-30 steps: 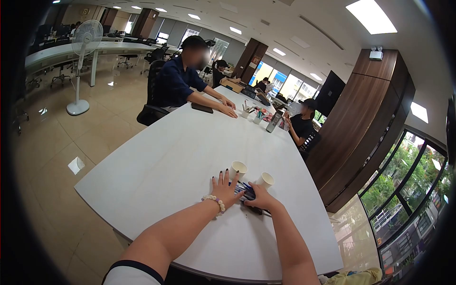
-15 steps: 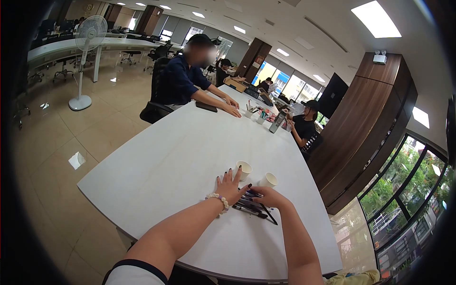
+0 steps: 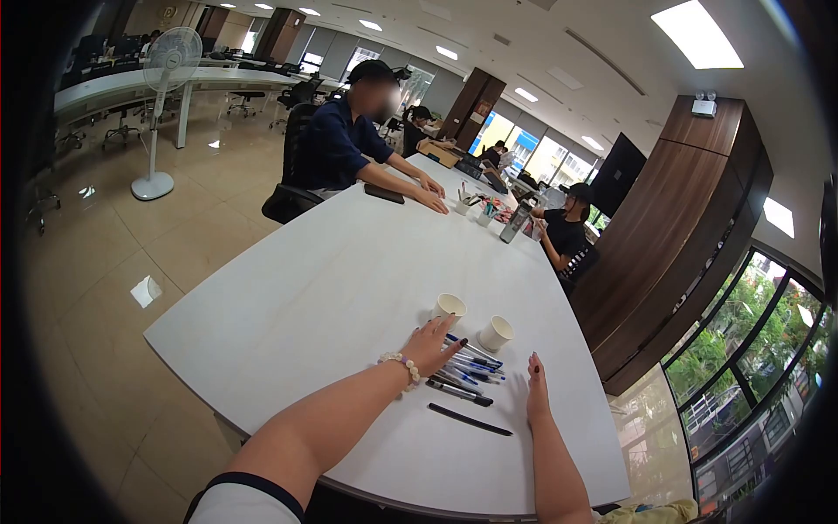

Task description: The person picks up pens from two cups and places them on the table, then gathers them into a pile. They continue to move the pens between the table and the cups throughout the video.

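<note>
My left hand, with a beaded bracelet at the wrist, lies over the left ends of a group of pens. Its fingers are apart, and the fingertips overlap the front of a white paper cup. To the right stands a second paper cup, upright like the first. Blue and black pens are spread side by side below the cups. Nearer to me, a thin black stick-like thing rests apart from them. My right hand is edge-on to the right of the pens, fingers stretched out, holding nothing.
Farther along the white table are a dark phone, pen cups and a grey bottle. One person sits at the left edge, another at the right. A standing fan is on the floor.
My right hand has let go of the black stick-like thing and moved right, off the pens. The stick now lies nearer to me. My left fingers have drawn closer together; the pens are more exposed.
</note>
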A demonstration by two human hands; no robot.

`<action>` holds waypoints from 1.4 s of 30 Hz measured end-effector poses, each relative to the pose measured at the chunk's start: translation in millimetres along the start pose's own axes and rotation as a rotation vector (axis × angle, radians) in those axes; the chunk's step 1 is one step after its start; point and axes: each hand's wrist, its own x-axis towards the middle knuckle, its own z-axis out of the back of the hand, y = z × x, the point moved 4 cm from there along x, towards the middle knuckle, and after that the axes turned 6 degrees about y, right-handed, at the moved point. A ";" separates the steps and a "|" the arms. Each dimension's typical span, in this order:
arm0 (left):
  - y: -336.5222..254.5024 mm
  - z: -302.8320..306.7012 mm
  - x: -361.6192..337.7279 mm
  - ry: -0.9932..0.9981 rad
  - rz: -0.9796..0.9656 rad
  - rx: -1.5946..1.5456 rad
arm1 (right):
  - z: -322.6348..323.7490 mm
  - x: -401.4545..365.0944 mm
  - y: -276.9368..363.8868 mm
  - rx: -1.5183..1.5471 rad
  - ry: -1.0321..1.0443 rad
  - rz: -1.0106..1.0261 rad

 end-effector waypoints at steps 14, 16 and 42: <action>-4.6 -0.9 0.9 0.146 -0.217 -0.224 | -28.8 -2.7 53.0 -0.681 0.269 0.176; -4.2 -1.1 -0.8 0.169 -0.197 -0.100 | -24.7 1.5 40.9 -0.641 0.250 0.151; -7.4 12.1 -12.4 0.361 -0.026 0.366 | -28.7 19.8 37.2 -0.351 0.320 0.056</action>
